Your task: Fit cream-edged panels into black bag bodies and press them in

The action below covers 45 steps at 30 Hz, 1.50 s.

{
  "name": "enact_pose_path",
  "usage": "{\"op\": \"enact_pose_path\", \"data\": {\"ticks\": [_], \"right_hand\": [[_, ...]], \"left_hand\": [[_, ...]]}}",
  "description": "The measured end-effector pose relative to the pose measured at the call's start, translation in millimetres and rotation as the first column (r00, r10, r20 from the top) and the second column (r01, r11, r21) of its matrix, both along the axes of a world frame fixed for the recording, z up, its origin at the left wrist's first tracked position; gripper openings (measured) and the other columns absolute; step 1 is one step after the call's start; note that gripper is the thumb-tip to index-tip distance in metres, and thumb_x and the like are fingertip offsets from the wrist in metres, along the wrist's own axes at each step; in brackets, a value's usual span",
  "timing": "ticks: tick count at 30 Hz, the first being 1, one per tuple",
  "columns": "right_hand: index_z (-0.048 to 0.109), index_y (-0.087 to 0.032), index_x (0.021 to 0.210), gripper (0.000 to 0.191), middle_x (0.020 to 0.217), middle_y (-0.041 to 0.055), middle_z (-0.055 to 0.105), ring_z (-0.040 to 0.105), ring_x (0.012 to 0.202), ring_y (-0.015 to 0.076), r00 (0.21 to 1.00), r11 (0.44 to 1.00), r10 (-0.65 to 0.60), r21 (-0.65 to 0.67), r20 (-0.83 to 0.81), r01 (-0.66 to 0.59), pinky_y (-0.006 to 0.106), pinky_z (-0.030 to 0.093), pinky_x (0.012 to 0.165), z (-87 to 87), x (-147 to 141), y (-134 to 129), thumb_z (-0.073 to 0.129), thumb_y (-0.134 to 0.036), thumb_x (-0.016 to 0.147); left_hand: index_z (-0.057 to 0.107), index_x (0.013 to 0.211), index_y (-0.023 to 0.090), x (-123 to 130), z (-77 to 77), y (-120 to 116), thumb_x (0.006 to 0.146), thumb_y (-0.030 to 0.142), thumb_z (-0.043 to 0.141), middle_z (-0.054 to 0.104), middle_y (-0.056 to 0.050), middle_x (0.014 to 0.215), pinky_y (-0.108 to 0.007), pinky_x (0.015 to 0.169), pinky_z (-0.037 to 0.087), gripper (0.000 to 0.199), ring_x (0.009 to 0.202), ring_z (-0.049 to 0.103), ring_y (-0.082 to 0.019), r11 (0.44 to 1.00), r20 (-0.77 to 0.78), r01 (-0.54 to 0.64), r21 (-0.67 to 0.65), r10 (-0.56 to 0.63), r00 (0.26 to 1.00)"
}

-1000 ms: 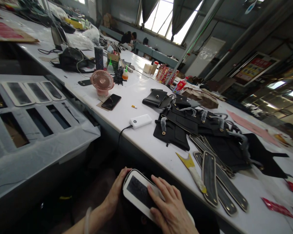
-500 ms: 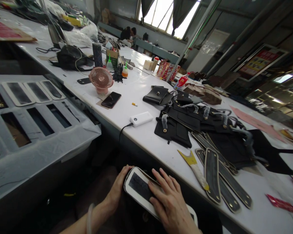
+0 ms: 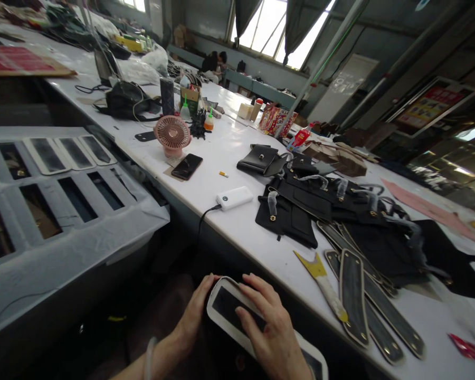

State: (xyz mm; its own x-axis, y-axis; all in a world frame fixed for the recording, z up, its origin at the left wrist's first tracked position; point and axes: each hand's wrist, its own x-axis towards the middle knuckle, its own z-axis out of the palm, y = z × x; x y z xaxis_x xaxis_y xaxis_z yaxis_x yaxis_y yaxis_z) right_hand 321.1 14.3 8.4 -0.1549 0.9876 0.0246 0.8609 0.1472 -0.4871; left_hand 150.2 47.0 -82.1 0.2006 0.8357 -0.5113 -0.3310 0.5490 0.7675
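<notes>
Over my lap, below the table edge, I have an oblong piece with rounded corners (image 3: 224,304), with a white border and a dark middle strip. My left hand (image 3: 193,311) grips its far left end, fingertips at the rim. Across its middle lies my right hand (image 3: 271,327), with the fingers along the far edge and the thumb on the dark strip. The underside of the piece is hidden. On the table nearby rests a yellow-and-white tool with a forked end (image 3: 320,282), beside several dark straps with pale edges (image 3: 353,295).
Black bag parts (image 3: 296,203) are piled on the right. A white power bank (image 3: 234,198), a phone (image 3: 187,166) and a pink fan (image 3: 172,134) stand near the table edge. At left, a covered surface (image 3: 114,237) holds several similar white-bordered panels (image 3: 47,154).
My right hand has shifted on the piece, its fingers now along the far edge and closer together. The left hand keeps its grip. The view has turned slightly.
</notes>
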Motion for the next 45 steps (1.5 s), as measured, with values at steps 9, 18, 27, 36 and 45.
{"op": "enact_pose_path", "data": {"ticks": [9, 18, 27, 36, 45], "right_hand": [[0.067, -0.027, 0.106, 0.023, 0.156, -0.005, 0.017, 0.001, 0.145, 0.0311, 0.989, 0.963, 0.103, -0.259, 0.109, -0.072, 0.059, 0.016, 0.113, 10.9, -25, 5, 0.049, -0.03, 0.091], [0.072, -0.027, 0.093, 0.02, 0.149, -0.0042, 0.037, 0.016, 0.143, 0.0251, 0.994, 0.973, -0.092, -0.215, -0.059, 0.077, 0.05, 0.019, 0.113, 6.8, -28, 2, 0.056, -0.019, 0.083], [0.067, -0.027, 0.098, 0.034, 0.143, -0.0048, 0.047, 0.025, 0.14, 0.0215, 0.962, 0.97, -0.219, -0.146, -0.164, 0.196, 0.046, 0.022, 0.111, -3.5, -35, -2, 0.057, -0.008, 0.072], [0.065, -0.04, 0.107, 0.042, 0.145, -0.013, 0.041, 0.024, 0.141, 0.0228, 0.958, 0.977, -0.2, -0.12, -0.205, 0.178, 0.05, 0.017, 0.112, -9.6, -34, -6, 0.055, -0.01, 0.079], [0.063, -0.04, 0.11, 0.037, 0.149, -0.0097, 0.037, 0.024, 0.141, 0.0281, 0.98, 0.979, -0.139, -0.165, -0.14, 0.116, 0.058, 0.02, 0.109, -9.5, -33, -4, 0.053, -0.016, 0.085]], "left_hand": [[0.066, 0.111, 0.018, 1, 3.3, 1, 0.085, 0.052, 0.051, 0.067, -0.008, 0.119, -0.042, 0.112, 0.031, 0.045, 0.124, 0.051, -0.03, 0.998, 0.098, 0.027, 0.058, -0.032, 0.995], [0.064, 0.118, 0.021, -9, 4.0, 6, 0.088, 0.044, 0.052, 0.064, -0.005, 0.126, -0.041, 0.112, 0.03, 0.039, 0.128, 0.048, -0.028, 0.989, 0.213, 0.147, 0.023, -0.149, 0.966], [0.056, 0.13, 0.022, -23, 9.8, 15, 0.088, 0.05, 0.054, 0.053, -0.005, 0.14, -0.042, 0.117, 0.023, 0.051, 0.135, 0.039, -0.026, 0.961, 0.231, 0.275, -0.031, -0.261, 0.938], [0.05, 0.136, 0.028, -21, 36.6, 13, 0.083, 0.058, 0.057, 0.052, -0.004, 0.14, -0.046, 0.111, 0.034, 0.062, 0.131, 0.044, -0.028, 0.94, 0.154, 0.323, -0.11, -0.305, 0.94], [0.053, 0.133, 0.024, -32, 29.8, 14, 0.089, 0.045, 0.057, 0.052, -0.006, 0.14, -0.042, 0.109, 0.036, 0.049, 0.132, 0.044, -0.027, 0.933, 0.193, 0.347, -0.096, -0.324, 0.926]]}}
